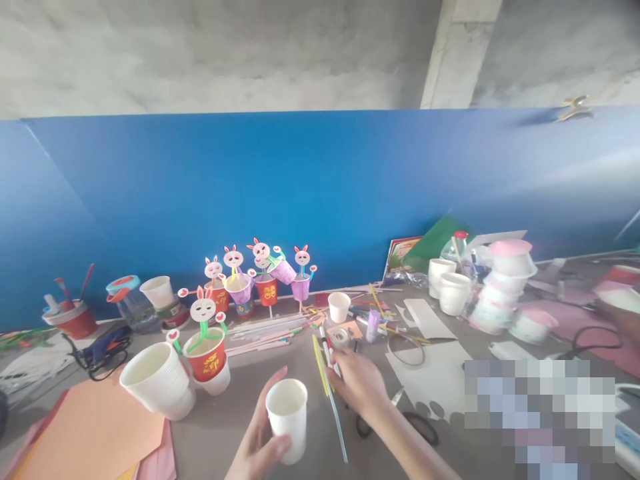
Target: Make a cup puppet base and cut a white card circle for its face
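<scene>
Over the grey table (295, 355), left hand (261, 437) wraps a white cup (289, 419); right hand (359, 380) arches over markers (327, 347), grip unclear

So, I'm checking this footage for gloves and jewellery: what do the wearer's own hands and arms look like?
The left hand and right hand are both gloveless. The right forearm is bare, with no sleeve, watch or bracelet in view. Finer details, such as nails, are too blurred to judge.
</scene>
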